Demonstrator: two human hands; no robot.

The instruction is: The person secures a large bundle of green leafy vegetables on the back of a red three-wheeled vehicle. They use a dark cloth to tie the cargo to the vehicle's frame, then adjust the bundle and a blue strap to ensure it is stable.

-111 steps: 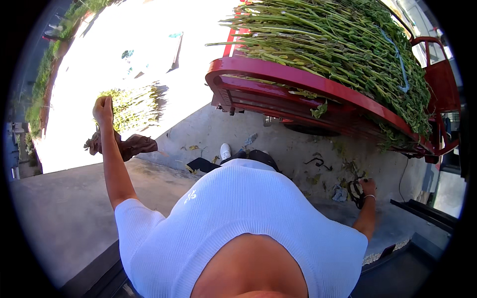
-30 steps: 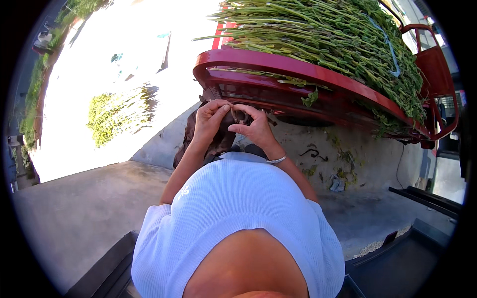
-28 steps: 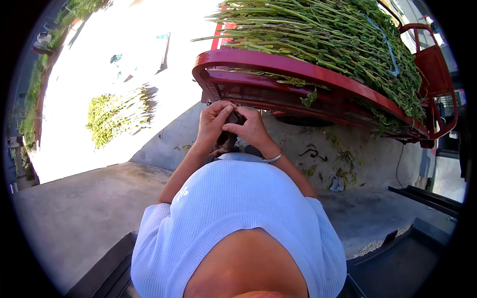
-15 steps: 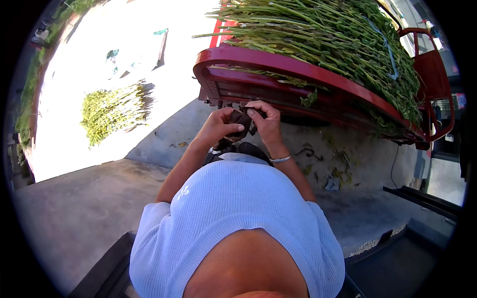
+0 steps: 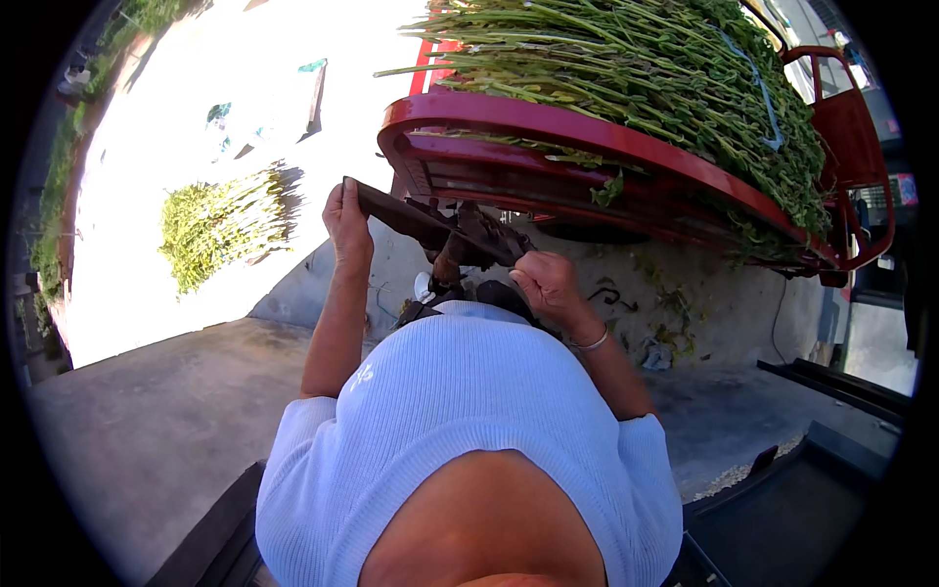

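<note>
A: What is the left hand (image 5: 349, 227) doing?
B: Its fingers are pinched narrow on one end of a dark brown cloth (image 5: 399, 209).
A: And the right hand (image 5: 551, 284)?
B: Curled into a fist on the other end, with a pale bracelet (image 5: 592, 342) at the wrist behind it.
A: So the cloth is between them. Which way does it lie?
B: Its long axis slants from hand to hand: the left end is the higher one in view, and the band drops toward the right hand. The upper edge looks fairly straight; crumpled folds bunch below it, closer to the right hand.
A: What is nearest to the hands?
B: The white shirt (image 5: 469, 391) is below both. Above the right hand runs a curved red rail (image 5: 587, 132), apart from it.
A: Farther out?
B: Beyond that rail, long green stalks (image 5: 606, 88) lie heaped, their bare ends pointing left, with a blue strap (image 5: 765, 98) over the leafy side. Left of the left hand, a leafy pile (image 5: 217, 227) sits on sunlit ground. Right of the right hand, scattered leaves (image 5: 675, 303) lie on the shaded floor (image 5: 724, 323).
</note>
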